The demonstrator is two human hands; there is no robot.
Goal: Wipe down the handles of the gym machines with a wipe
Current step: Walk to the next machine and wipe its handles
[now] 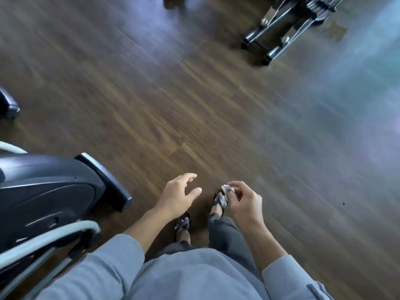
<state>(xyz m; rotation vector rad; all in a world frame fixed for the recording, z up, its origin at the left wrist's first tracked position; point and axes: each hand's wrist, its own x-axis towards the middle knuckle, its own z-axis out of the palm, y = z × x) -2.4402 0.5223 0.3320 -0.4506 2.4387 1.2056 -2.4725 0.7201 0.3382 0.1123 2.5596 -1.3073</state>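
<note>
My right hand (243, 202) is low in the middle of the view, its fingertips pinched on a small crumpled white wipe (227, 188). My left hand (180, 193) hangs just left of it with fingers spread and nothing in it. A dark exercise machine (49, 195) with a pale grey curved bar (49, 237) stands at my lower left, a short way from the left hand. No handle is touched by either hand. The view is blurred by motion.
Dark wood plank floor (194, 105) fills the view. The metal base of another machine (287, 24) stands at the far upper right. A dark machine foot (8, 105) pokes in at the left edge. My sandalled feet (184, 226) are below the hands.
</note>
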